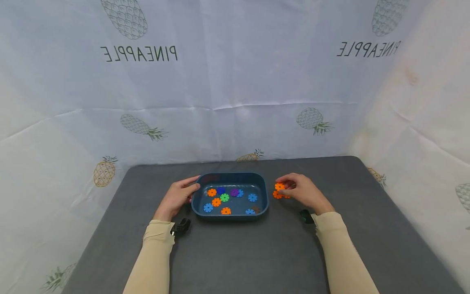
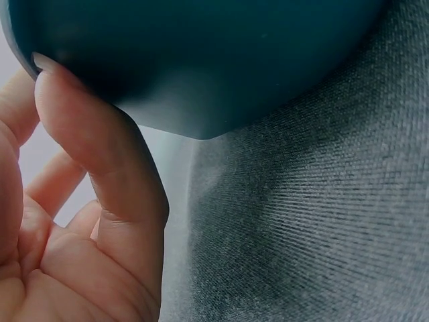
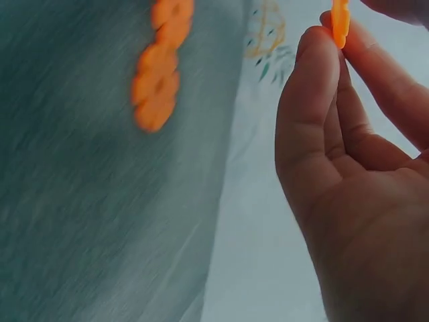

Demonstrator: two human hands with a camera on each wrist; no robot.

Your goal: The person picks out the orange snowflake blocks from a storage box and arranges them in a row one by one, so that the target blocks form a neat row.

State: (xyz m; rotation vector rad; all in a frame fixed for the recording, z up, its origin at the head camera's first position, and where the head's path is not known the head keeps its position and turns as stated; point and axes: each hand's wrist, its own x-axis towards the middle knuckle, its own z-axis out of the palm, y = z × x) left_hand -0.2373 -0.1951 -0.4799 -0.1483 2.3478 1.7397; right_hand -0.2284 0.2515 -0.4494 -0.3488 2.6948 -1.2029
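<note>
A dark blue rectangular tray [image 1: 231, 217] sits on the grey table with several notched, flower-shaped plastic discs spread over its floor. My left hand [image 1: 176, 200] grips its left end; in the left wrist view the thumb [image 2: 100, 134] lies against the tray's wall [image 2: 221, 67]. Right of the tray, my right hand [image 1: 306, 192] pinches an orange notched disc [image 3: 341, 23] on edge between thumb and fingertips. Just below that hand, more orange discs [image 1: 277, 195] lie on the table, two of them visible in the right wrist view [image 3: 156, 87].
Inside the tray are orange [image 1: 211, 192], blue [image 1: 252, 197], green [image 1: 225, 197], purple [image 1: 234, 192] and brown [image 1: 256, 209] discs. A white cloth [image 1: 235, 81] printed with pineapples hangs behind the table [image 1: 249, 257]. Dark bands circle both wrists.
</note>
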